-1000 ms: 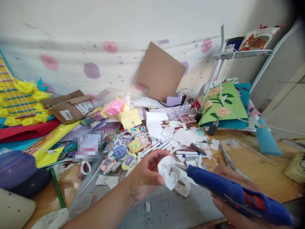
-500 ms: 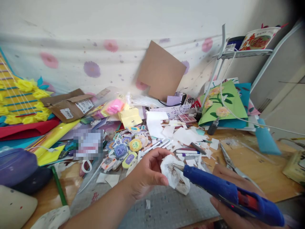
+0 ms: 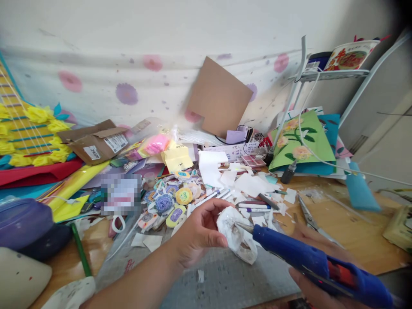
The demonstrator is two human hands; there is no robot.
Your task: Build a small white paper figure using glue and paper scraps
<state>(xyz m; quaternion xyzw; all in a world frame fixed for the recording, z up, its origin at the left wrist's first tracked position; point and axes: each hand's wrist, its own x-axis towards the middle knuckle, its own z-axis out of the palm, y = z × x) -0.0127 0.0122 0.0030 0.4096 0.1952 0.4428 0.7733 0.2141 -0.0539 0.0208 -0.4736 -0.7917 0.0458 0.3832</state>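
Observation:
Between the thumb and fingers of my left hand (image 3: 206, 229) is a crumpled white paper piece (image 3: 247, 253), hollow, with glossy clear glue on its inner side. My right hand (image 3: 318, 262) is wrapped round a blue glue gun (image 3: 309, 257) with a red part in its body. The gun's metal nozzle points left and reaches the glued face of the white piece; whether it touches cannot be made out. A grey cutting mat (image 3: 225, 285) lies below both hands.
Behind my hands lie painted paper cutouts (image 3: 164, 202), markers (image 3: 254, 206) and white paper scraps (image 3: 254, 184). Scissors (image 3: 310, 219) rest at right, near a wire rack (image 3: 334, 76). A brown cardboard box (image 3: 96, 143) and a purple object (image 3: 24, 223) are on the left.
The glue gun has shifted slightly right and down, its nozzle drawn back a little across the white piece. More shiny glue shows inside it. My left hand has hardly moved.

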